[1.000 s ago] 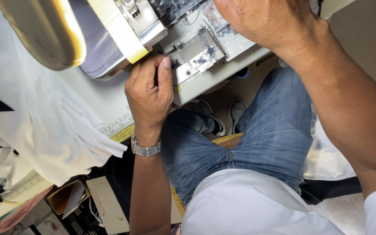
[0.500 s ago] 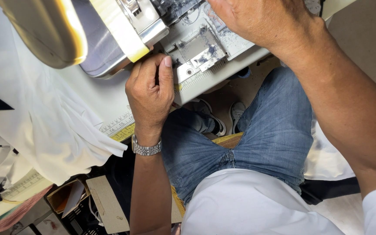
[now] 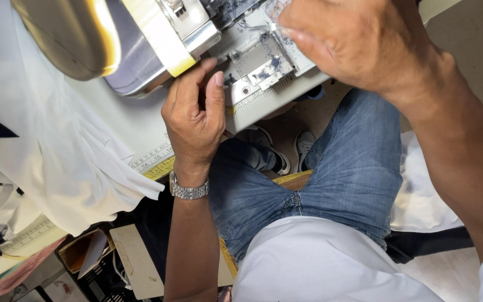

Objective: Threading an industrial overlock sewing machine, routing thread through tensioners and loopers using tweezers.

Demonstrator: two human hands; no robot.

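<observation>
**At the needle plate, both our hands work bare metal while the cloth waits**

Upper centre of the frame, at the sewing machine, our left hand rests on the front edge of the pale table, fingers curled loosely together and the thumb tip touching the metal needle plate; it grips nothing that we can see; our right hand, upper right, hovers over the plate with fingers bunched, and we cannot tell whether it pinches a thread or a small part, since the palm hides the fingertips; no fabric lies under the presser area, so we judge the sewing itself not yet under way, the work being at the setting-up stage; white cloth lies heaped at the left of the frame, soft, matte and folded in loose pleats, spilling over the table edge; the machine body is smooth and glossy, cream with a yellow band; the plate is dull steel, scuffed and dark-smudged; a printed ruler strip runs along the table front; a steel-link wristwatch circles the left wrist; faded blue jeans fill the lower centre.
</observation>
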